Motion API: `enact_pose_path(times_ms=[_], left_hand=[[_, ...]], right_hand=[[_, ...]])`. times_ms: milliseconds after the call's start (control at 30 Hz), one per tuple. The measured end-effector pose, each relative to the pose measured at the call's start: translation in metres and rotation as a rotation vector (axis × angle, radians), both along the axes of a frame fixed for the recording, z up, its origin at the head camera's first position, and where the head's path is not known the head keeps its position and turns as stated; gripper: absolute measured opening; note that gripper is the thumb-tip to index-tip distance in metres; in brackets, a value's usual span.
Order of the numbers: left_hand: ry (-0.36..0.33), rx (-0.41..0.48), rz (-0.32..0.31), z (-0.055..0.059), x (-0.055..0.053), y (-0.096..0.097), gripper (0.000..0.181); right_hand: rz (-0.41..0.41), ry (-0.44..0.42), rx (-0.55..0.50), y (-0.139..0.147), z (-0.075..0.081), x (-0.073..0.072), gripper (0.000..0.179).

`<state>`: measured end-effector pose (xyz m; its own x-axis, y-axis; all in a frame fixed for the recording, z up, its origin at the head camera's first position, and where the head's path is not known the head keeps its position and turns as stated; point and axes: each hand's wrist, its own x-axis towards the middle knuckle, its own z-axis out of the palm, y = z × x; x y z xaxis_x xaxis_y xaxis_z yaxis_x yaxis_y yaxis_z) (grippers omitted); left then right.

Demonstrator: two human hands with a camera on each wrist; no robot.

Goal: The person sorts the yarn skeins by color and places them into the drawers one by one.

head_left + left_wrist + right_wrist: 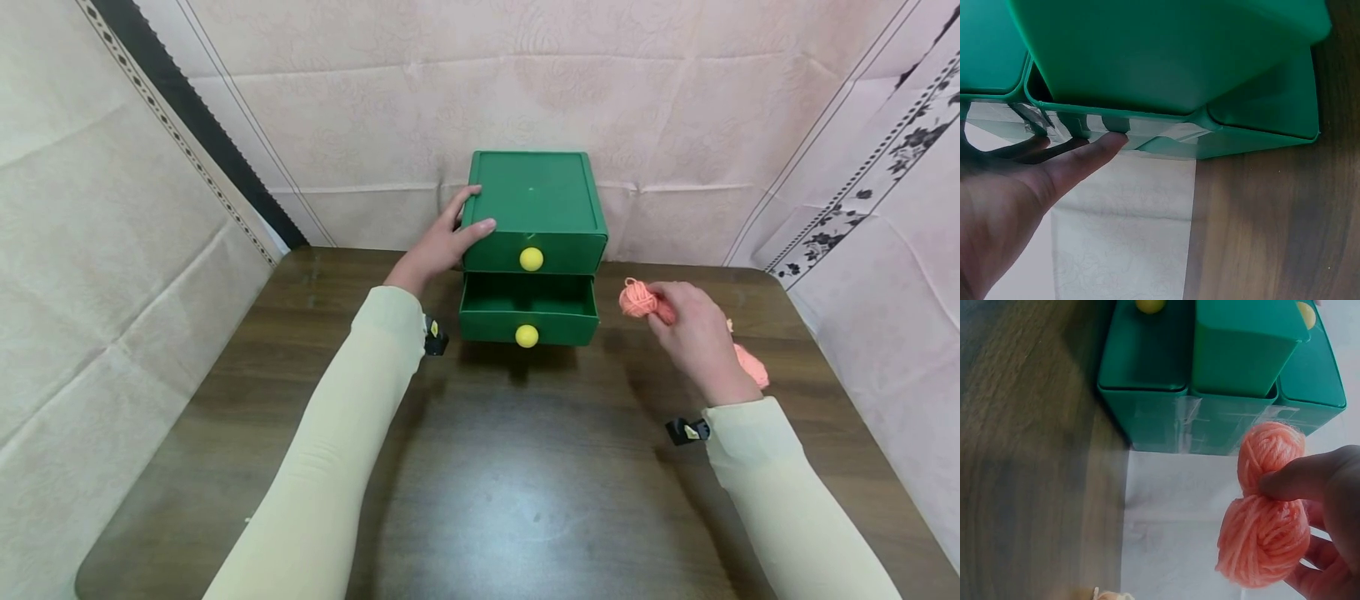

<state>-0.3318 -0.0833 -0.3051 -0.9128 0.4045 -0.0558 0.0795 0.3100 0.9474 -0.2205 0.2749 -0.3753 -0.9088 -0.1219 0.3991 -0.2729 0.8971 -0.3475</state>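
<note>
A green drawer box (531, 196) stands at the table's back edge, its three drawers stacked and bearing yellow knobs. The middle drawer (491, 327) is pulled out; the bottom one is hidden beneath it from above. My left hand (438, 246) rests against the box's upper left side, its fingers (1094, 150) fairly straight along the taped wall. To the right of the box, my right hand (697, 333) pinches a coral-pink skein of yarn (1266, 540) at its narrow waist, above the table. Partly behind the right wrist lies more pink yarn (752, 367).
The dark wooden table (510, 467) extends in front of the box. A pale cloth (480, 100) hangs behind it. Near the pink yarn on the right is a small cream piece (1112, 595), mostly out of the right wrist view.
</note>
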Motion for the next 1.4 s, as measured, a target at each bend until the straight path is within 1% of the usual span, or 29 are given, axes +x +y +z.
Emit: enact_pose_path(times_ms=[267, 400, 500, 767, 1000, 1233, 1400], left_hand=[[-0.008, 0.005, 0.005, 0.001, 0.003, 0.002, 0.072], [-0.009, 0.008, 0.014, 0.002, 0.003, 0.002, 0.072], [-0.011, 0.004, 0.021, 0.002, 0.004, 0.002, 0.072], [-0.003, -0.012, 0.032, 0.003, 0.006, 0.003, 0.073], [0.005, -0.012, 0.029, 0.003, 0.006, 0.004, 0.073], [0.002, -0.004, 0.03, 0.002, 0.005, 0.003, 0.073], [-0.001, -0.001, 0.025, 0.002, 0.004, 0.003, 0.074]], right_hand=[[0.018, 0.08, -0.011, -0.008, 0.008, 0.004, 0.041], [0.021, 0.092, -0.019, -0.014, 0.011, 0.007, 0.041], [0.023, 0.107, -0.022, -0.016, 0.012, 0.008, 0.041], [0.042, 0.177, -0.043, -0.02, 0.013, 0.008, 0.04], [0.057, 0.227, -0.053, -0.024, 0.016, 0.009, 0.037], [0.062, 0.24, -0.063, -0.032, 0.021, 0.011, 0.039], [0.081, 0.259, -0.07, -0.035, 0.023, 0.01, 0.037]])
